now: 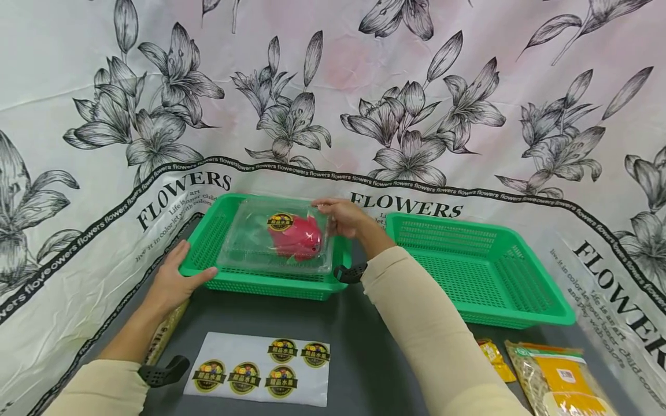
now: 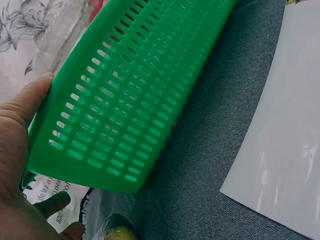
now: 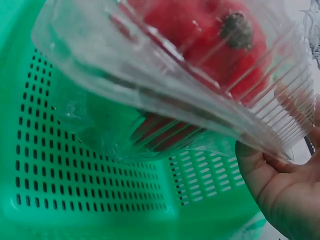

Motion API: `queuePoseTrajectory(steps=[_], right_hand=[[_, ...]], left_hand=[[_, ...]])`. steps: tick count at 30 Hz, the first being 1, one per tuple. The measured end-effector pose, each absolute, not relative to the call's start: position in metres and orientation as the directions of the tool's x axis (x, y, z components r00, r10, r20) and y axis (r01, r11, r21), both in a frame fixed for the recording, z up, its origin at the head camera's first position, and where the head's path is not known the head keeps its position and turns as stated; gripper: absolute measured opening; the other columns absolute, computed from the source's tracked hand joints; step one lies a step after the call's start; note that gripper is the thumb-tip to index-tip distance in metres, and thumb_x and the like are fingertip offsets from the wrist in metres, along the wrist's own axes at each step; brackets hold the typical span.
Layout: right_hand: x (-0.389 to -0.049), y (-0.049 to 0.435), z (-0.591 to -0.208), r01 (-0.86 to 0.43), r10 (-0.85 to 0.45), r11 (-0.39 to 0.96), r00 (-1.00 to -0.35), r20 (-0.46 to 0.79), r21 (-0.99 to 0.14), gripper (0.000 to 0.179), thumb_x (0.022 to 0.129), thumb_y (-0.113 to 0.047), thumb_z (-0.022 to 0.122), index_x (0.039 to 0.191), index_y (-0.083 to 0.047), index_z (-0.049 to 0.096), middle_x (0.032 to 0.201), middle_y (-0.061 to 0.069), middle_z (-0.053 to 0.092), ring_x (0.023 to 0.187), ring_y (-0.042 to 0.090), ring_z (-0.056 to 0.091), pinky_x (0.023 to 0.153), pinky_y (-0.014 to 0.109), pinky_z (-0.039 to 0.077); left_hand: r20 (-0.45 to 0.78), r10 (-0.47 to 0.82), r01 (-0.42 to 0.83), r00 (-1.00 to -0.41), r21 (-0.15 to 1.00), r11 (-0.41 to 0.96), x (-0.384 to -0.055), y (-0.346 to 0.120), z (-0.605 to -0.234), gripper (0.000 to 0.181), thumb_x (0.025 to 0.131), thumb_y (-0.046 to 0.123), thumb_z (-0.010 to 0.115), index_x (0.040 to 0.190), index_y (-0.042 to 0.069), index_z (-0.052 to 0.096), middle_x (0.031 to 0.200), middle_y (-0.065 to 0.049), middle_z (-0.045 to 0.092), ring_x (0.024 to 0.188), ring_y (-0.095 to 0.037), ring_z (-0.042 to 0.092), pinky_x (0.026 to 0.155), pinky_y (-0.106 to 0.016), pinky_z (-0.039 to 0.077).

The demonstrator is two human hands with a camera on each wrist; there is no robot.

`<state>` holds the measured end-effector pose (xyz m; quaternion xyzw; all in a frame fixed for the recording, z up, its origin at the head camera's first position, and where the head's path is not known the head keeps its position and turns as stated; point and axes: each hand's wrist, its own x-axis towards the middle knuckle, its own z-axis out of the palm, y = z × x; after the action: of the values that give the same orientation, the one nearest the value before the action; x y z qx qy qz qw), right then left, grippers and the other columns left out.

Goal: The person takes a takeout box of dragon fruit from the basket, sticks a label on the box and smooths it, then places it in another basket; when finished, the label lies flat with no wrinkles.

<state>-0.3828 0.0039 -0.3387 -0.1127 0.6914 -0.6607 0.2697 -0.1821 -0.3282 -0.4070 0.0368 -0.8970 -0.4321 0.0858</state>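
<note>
A clear plastic clamshell box [image 1: 250,242] sits tilted in the left green basket [image 1: 270,286], with a red dragon fruit [image 1: 299,238] inside. A round black-and-gold sticker [image 1: 280,222] is on its lid. My right hand [image 1: 346,216] pinches the box's right edge between thumb and fingers; the right wrist view shows this grip on the plastic rim [image 3: 270,145]. With fingers spread, my left hand [image 1: 174,283] is at the basket's left front corner. In the left wrist view, the left thumb [image 2: 30,97] touches the basket's rim, while the other fingers are partly out of frame.
A white sheet [image 1: 255,375] with several round stickers lies on the grey table in front. At right stands a second green basket [image 1: 468,271]. Yellow packets [image 1: 564,375] lie at the front right, another package [image 1: 169,332] under the left forearm. A floral cloth hangs behind.
</note>
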Motion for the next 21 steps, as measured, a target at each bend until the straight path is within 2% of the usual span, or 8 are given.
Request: queuePoseTrajectory(steps=[6,12,18,21], right_hand=[[-0.385,-0.011,-0.349,0.202,-0.513,0.121,-0.826,-0.235,-0.972,0.033,0.100,-0.011,0.051,0.132,-0.008,0.058,0.106,0.004,0.046,0.052,0.016,0.043,0.053,0.031,0.045],[-0.384,-0.021,-0.360,0.218,-0.516,0.153,-0.814,-0.267,-0.964,0.031,0.100,-0.013,0.053,0.131,-0.008,0.060,0.108,0.005,0.049,0.053,0.016,0.041,0.056,0.033,0.047],[-0.381,-0.027,-0.364,0.233,-0.501,0.196,-0.811,-0.302,-0.952,0.030,0.102,-0.015,0.050,0.130,-0.012,0.061,0.131,0.010,0.048,0.065,0.019,0.051,0.070,0.042,0.052],[-0.381,-0.030,-0.368,0.235,-0.485,0.232,-0.813,-0.322,-0.944,0.031,0.103,-0.018,0.050,0.132,-0.015,0.060,0.141,0.009,0.043,0.068,0.020,0.048,0.078,0.047,0.051]], left_hand=[[0.122,-0.136,0.010,-0.983,0.777,0.629,-0.182,-0.330,-0.406,0.101,0.089,0.046,0.067,0.154,0.005,0.002,0.159,-0.017,-0.004,0.140,-0.047,-0.002,0.101,-0.071,0.011],[0.116,-0.136,0.003,-0.984,0.774,0.634,-0.181,-0.328,-0.407,0.101,0.089,0.047,0.066,0.154,0.004,0.002,0.159,-0.018,-0.004,0.140,-0.048,-0.001,0.101,-0.071,0.012],[0.119,-0.141,0.003,-0.983,0.773,0.634,-0.181,-0.329,-0.407,0.101,0.089,0.047,0.066,0.154,0.004,0.003,0.159,-0.017,-0.004,0.140,-0.048,-0.001,0.101,-0.071,0.012],[0.121,-0.146,0.000,-0.982,0.769,0.639,-0.182,-0.330,-0.406,0.101,0.089,0.048,0.066,0.154,0.004,0.004,0.159,-0.018,-0.003,0.140,-0.048,0.000,0.101,-0.071,0.012]])
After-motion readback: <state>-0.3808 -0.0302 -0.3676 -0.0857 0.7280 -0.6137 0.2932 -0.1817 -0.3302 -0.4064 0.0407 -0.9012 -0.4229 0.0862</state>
